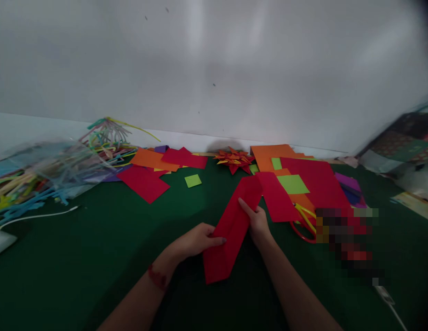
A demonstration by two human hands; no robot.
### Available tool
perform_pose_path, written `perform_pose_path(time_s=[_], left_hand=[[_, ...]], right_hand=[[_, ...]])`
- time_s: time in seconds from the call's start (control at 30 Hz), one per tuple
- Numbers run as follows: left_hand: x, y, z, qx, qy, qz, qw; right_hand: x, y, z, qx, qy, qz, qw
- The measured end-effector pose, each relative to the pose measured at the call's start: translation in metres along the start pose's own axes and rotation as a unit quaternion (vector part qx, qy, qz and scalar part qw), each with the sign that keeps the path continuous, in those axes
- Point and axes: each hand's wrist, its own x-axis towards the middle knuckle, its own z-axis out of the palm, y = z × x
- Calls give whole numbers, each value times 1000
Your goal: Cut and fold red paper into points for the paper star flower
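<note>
Left clutter: tangled multicoloured fuzzy stems (34, 201), partly under a crinkled clear plastic bag (79, 165)
Back edge: spiky red-orange folded-paper star (233, 159)
Right clutter: overlapping flat red paper sheet (313, 184) and looped yellow-and-red scissors handles (306, 216)
Centre: long creased red paper strip (231, 232), slanted over the dark green tabletop (113, 234)
Left hand (196, 240): pinching strip's lower left edge
Right hand (258, 223): gripping its upper right edge, thumb on top

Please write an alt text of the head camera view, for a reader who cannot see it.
A person's left hand and right hand hold a long piece of red paper over a green table. Beyond the hands lie red, orange and light-green papers and a spiky red-orange ornament, with a heap of thin colorful strands at the left.
</note>
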Motion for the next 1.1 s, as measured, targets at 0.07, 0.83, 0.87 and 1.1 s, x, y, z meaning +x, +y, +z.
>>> perform_pose_path(time_s=[0.07, 0.83, 0.87, 1.1], left_hand=[[-3, 1, -3, 7, -8, -6, 1000], [-3, 4, -1, 37, 38, 27, 998], [-2, 4, -1, 33, 40, 21, 998], [-6, 5, -5, 26, -22, 11, 999]], right_hand=[[4, -2, -5, 11, 15, -11, 1000], [-7, 2, 11, -6, 1, 23, 1000], [-8, 2, 11, -14, -3, 26, 1000], [-13, -2, 13, -16, -23, 46, 999]])
